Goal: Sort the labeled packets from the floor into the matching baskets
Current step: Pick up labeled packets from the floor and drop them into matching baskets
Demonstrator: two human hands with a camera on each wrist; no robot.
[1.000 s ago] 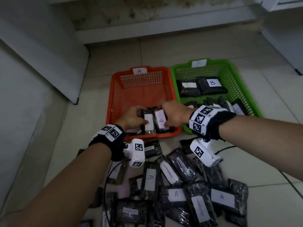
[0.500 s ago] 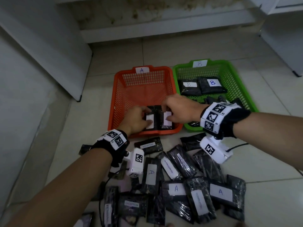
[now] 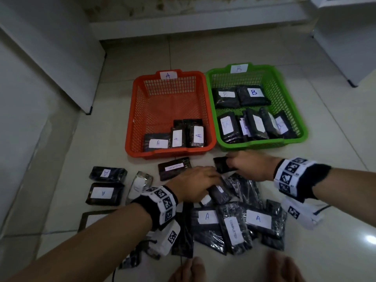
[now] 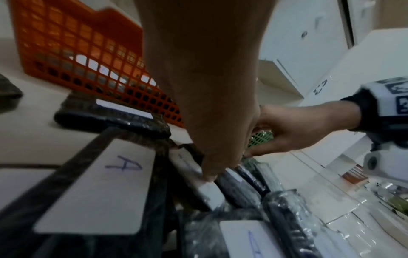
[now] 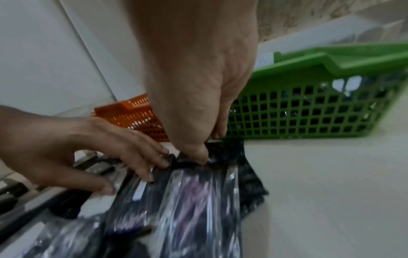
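Black packets with white labels lie in a pile (image 3: 234, 220) on the tiled floor. The orange basket (image 3: 130, 127) tagged A holds three A packets (image 3: 177, 137). The green basket (image 3: 301, 119) tagged B holds several B packets. My right hand (image 3: 232, 163) grips the edge of a dark packet (image 3: 220, 166) just in front of the green basket (image 5: 309, 108); its label is hidden. My left hand (image 3: 213, 182) lies over the pile, and its fairly straight fingertips (image 4: 209, 176) touch a labelled packet (image 4: 198, 188).
Two A packets (image 3: 103, 192) and a silvery packet (image 3: 140, 183) lie apart at the left. A word-labelled packet (image 3: 175, 167) sits before the orange basket. My bare feet (image 3: 195, 269) are at the pile's near edge. A white panel (image 3: 61, 58) stands to the left.
Both hands have let go of the two A packets in the orange basket and moved back to the floor pile. The right hand has taken hold of a dark packet.
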